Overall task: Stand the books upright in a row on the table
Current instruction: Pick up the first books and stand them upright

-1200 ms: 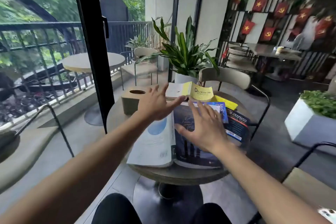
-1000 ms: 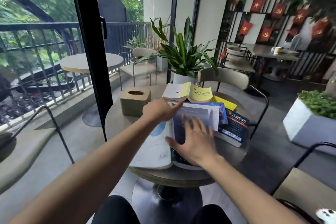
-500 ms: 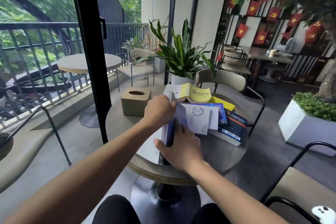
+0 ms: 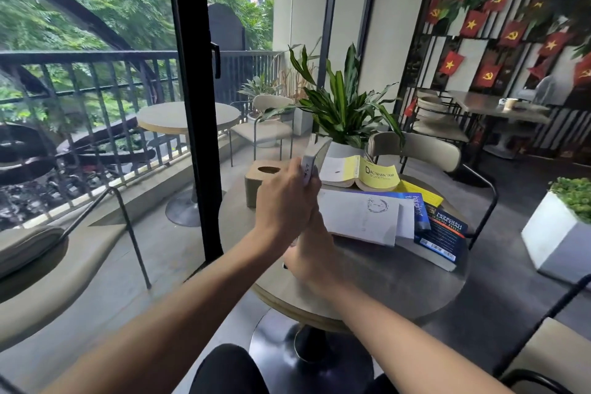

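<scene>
A large white-and-blue book (image 4: 312, 157) stands on edge over the left part of the round table (image 4: 399, 278), its top tilted away from me. My left hand (image 4: 284, 201) grips its upper left side and my right hand (image 4: 311, 256) holds its lower end. Most of the book is hidden behind the hands. To the right lie a flat white book (image 4: 361, 217) on a blue one (image 4: 419, 211), a dark blue book (image 4: 443, 237), a thin yellow one (image 4: 422, 197), and an open yellow-covered book (image 4: 361, 171) at the back.
A beige tissue box (image 4: 256, 177) sits at the table's back left, close to my left hand. A potted plant (image 4: 343, 112) and a chair (image 4: 415, 147) stand behind the table. A black door frame (image 4: 195, 89) rises on the left.
The large book lay open and flat under both hands; it has been folded shut and raised onto its edge, gripped by both hands. The white book beneath is now uncovered.
</scene>
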Motion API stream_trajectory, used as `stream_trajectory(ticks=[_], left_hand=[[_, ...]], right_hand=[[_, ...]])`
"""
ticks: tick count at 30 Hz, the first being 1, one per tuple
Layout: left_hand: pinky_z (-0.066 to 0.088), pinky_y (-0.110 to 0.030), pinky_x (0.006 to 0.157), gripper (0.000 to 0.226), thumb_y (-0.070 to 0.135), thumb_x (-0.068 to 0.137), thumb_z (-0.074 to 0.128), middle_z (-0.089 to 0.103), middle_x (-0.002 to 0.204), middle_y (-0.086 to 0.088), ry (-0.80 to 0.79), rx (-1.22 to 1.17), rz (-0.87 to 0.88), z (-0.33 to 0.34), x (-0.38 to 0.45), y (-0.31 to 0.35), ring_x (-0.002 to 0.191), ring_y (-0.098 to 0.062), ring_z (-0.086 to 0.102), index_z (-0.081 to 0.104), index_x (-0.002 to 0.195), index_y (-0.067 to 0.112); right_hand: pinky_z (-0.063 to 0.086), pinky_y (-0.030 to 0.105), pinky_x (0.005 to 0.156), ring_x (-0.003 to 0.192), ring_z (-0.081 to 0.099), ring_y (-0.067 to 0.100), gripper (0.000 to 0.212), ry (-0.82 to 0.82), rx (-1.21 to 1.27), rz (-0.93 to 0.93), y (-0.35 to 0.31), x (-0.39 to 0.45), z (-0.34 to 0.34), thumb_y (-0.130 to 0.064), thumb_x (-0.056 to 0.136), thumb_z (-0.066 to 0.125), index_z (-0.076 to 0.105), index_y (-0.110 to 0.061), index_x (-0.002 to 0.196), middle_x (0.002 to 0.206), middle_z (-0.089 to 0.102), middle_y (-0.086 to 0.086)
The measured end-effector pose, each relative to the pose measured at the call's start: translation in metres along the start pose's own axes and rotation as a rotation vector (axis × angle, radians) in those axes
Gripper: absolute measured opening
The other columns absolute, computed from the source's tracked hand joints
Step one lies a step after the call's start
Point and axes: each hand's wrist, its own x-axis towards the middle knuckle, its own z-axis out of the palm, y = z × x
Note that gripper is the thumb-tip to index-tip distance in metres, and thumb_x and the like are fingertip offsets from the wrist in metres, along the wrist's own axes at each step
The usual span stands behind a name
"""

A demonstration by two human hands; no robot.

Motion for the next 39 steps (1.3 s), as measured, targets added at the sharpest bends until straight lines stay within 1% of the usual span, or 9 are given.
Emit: stream_trajectory(ticks=[3, 5, 8, 11, 16, 22, 31, 35, 39], left_hand=[[0.028, -0.03, 0.05, 0.023, 0.007, 0.087, 0.07, 0.058, 0.062, -0.014, 0.034, -0.062, 0.02, 0.006, -0.015, -0.009, 0.05, -0.035, 0.052, 0.052, 0.074, 0.003], [0.033, -0.031, 0.047, 0.019, 0.007, 0.089, 0.07, 0.059, 0.064, -0.012, 0.033, -0.104, 0.023, 0.009, -0.022, -0.013, 0.051, -0.034, 0.053, 0.055, 0.079, 0.002], [0.046, -0.037, 0.051, 0.017, 0.016, 0.093, 0.065, 0.066, 0.078, -0.012, 0.015, -0.147, 0.016, 0.013, -0.031, -0.018, 0.064, -0.033, 0.06, 0.062, 0.099, 0.0], [0.045, -0.038, 0.06, 0.032, 0.025, 0.092, 0.06, 0.069, 0.094, -0.013, -0.049, -0.112, -0.003, 0.019, -0.032, -0.022, 0.077, -0.034, 0.063, 0.063, 0.114, 0.002], [0.049, -0.039, 0.059, 0.043, 0.021, 0.091, 0.06, 0.069, 0.099, -0.015, -0.164, -0.081, -0.07, 0.025, -0.042, -0.035, 0.077, -0.037, 0.063, 0.055, 0.129, 0.003], [0.054, -0.046, 0.065, 0.057, 0.02, 0.089, 0.062, 0.069, 0.106, -0.017, -0.214, -0.086, -0.085, 0.028, -0.045, -0.044, 0.082, -0.039, 0.063, 0.046, 0.141, 0.005], [0.052, -0.046, 0.069, 0.063, 0.022, 0.089, 0.059, 0.069, 0.11, -0.015, -0.241, -0.094, -0.105, 0.038, -0.048, -0.041, 0.089, -0.038, 0.063, 0.038, 0.148, 0.012], [0.05, -0.046, 0.07, 0.064, 0.022, 0.089, 0.06, 0.069, 0.109, -0.015, -0.229, -0.104, -0.113, 0.042, -0.049, -0.041, 0.091, -0.039, 0.063, 0.039, 0.148, 0.012], [0.044, -0.043, 0.066, 0.062, 0.02, 0.086, 0.061, 0.07, 0.1, -0.017, -0.21, -0.106, -0.12, 0.044, -0.048, -0.043, 0.087, -0.042, 0.062, 0.043, 0.144, 0.011]], right_hand=[[0.034, 0.024, 0.064, 0.092, 0.06, 0.024, 0.079, 0.031, -0.027, -0.023, 0.01, -0.006, 0.013, -0.036, 0.073, 0.053, 0.023, -0.019, 0.143, 0.124, 0.055, 0.009], [0.037, 0.022, 0.069, 0.101, 0.057, 0.022, 0.082, 0.032, -0.113, -0.022, 0.015, -0.006, 0.016, -0.034, 0.076, 0.056, 0.02, -0.016, 0.148, 0.133, 0.05, 0.009], [0.042, 0.026, 0.087, 0.12, 0.049, 0.021, 0.087, 0.013, -0.122, -0.049, 0.022, -0.006, 0.016, -0.026, 0.078, 0.057, 0.014, -0.012, 0.152, 0.147, 0.037, 0.007], [0.038, 0.023, 0.093, 0.124, 0.046, 0.021, 0.077, 0.0, -0.134, -0.121, 0.025, -0.006, 0.013, -0.016, 0.079, 0.058, 0.023, -0.009, 0.148, 0.143, 0.041, 0.008], [0.041, 0.029, 0.102, 0.125, 0.043, 0.016, 0.079, -0.177, -0.03, -0.16, 0.036, -0.009, 0.001, -0.032, 0.073, 0.063, 0.029, -0.016, 0.143, 0.137, 0.045, 0.0], [0.026, 0.029, 0.109, 0.139, 0.02, 0.015, 0.09, -0.326, -0.265, -0.233, 0.062, -0.017, -0.021, -0.044, 0.077, 0.053, 0.007, -0.025, 0.152, 0.156, 0.024, -0.005], [0.0, 0.05, 0.115, 0.146, -0.005, 0.037, 0.097, 0.086, -0.699, -0.024, 0.089, 0.006, -0.057, -0.074, 0.079, 0.041, 0.0, -0.028, 0.153, 0.161, -0.001, 0.017], [0.016, 0.055, 0.112, 0.144, 0.006, 0.041, 0.096, 0.074, -0.772, 0.2, 0.103, 0.012, -0.065, -0.077, 0.08, 0.038, 0.004, -0.025, 0.153, 0.16, 0.0, 0.019], [0.037, 0.045, 0.098, 0.131, 0.025, 0.039, 0.083, 0.068, -0.666, 0.308, 0.109, 0.009, -0.066, -0.069, 0.081, 0.048, 0.025, -0.02, 0.145, 0.147, 0.025, 0.018]])
